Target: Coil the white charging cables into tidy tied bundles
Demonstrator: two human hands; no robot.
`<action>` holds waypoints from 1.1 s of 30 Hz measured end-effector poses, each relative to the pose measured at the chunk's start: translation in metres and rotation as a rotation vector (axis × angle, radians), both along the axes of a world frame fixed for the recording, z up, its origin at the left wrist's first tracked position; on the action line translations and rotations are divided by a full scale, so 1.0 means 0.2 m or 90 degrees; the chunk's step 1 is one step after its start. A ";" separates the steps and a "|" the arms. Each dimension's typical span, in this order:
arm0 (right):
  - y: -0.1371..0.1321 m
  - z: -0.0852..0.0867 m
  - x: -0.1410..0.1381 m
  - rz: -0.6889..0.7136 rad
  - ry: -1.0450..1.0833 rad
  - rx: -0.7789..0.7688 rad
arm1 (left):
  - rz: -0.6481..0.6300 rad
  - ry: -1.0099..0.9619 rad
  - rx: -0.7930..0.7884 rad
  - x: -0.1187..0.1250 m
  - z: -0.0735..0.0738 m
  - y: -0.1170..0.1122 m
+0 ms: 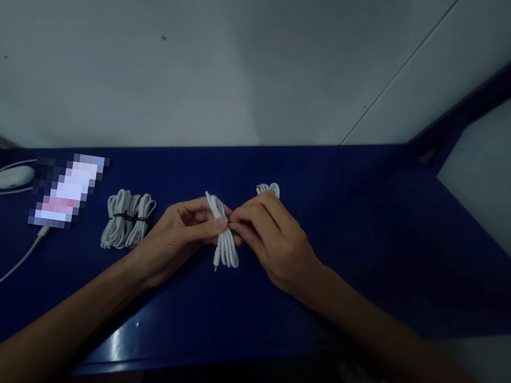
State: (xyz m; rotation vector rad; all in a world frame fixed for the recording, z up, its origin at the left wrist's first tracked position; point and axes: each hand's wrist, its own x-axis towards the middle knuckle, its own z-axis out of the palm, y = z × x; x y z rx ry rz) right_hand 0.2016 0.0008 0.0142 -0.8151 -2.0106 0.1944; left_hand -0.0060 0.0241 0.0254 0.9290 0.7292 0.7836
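My left hand [186,226] is closed around the middle of a coiled white cable [228,250], the thumb pressing across it. The coil fans out above and below the grip, and a plug end hangs at its lower left. My right hand [278,236] pinches its thumb and fingers together right beside the coil's middle; what lies between those fingertips is too small to make out. Left of my left hand, several white cable bundles [121,220] bound with black ties lie side by side. Another white coiled cable [269,189] lies behind my right hand, partly hidden by it.
The blue table [275,321] runs up to a pale wall [195,81]. On the left are a phone with a blurred-out screen [70,191], a plugged-in white cord [19,269] and a round white object [13,177]. The table's front edge is close below my forearms.
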 end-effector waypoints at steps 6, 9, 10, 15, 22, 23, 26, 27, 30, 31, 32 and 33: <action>0.01 -0.03 0.01 0.075 0.003 -0.080 | -0.013 -0.001 -0.021 0.00 0.00 0.00; 0.00 -0.04 0.01 0.084 0.007 -0.103 | -0.013 -0.002 -0.029 0.00 -0.01 -0.01; 0.00 -0.04 0.00 0.081 0.007 -0.116 | -0.012 0.000 -0.030 0.00 -0.01 0.00; -0.02 -0.03 -0.01 0.066 0.024 -0.224 | 0.015 0.040 0.005 0.00 -0.03 -0.01; -0.04 0.01 -0.03 0.046 0.059 -0.360 | 0.052 0.136 0.099 0.00 -0.01 0.00; -0.04 0.01 -0.03 0.043 0.058 -0.368 | 0.061 0.153 0.116 0.00 -0.01 0.00; -0.05 0.01 -0.04 0.028 0.063 -0.383 | 0.084 0.202 0.165 0.01 0.01 -0.01; -0.05 0.01 -0.04 0.021 0.070 -0.394 | 0.092 0.216 0.182 0.01 0.02 -0.01; -0.06 0.02 -0.05 0.011 0.098 -0.429 | 0.123 0.238 0.242 0.02 0.02 -0.03; -0.06 0.02 -0.05 0.012 0.107 -0.439 | 0.132 0.248 0.262 0.02 0.02 -0.04; -0.07 0.03 -0.05 0.016 0.115 -0.450 | 0.142 0.260 0.290 0.02 0.02 -0.04; -0.07 0.04 -0.05 0.022 0.122 -0.462 | 0.151 0.277 0.326 0.02 0.02 -0.05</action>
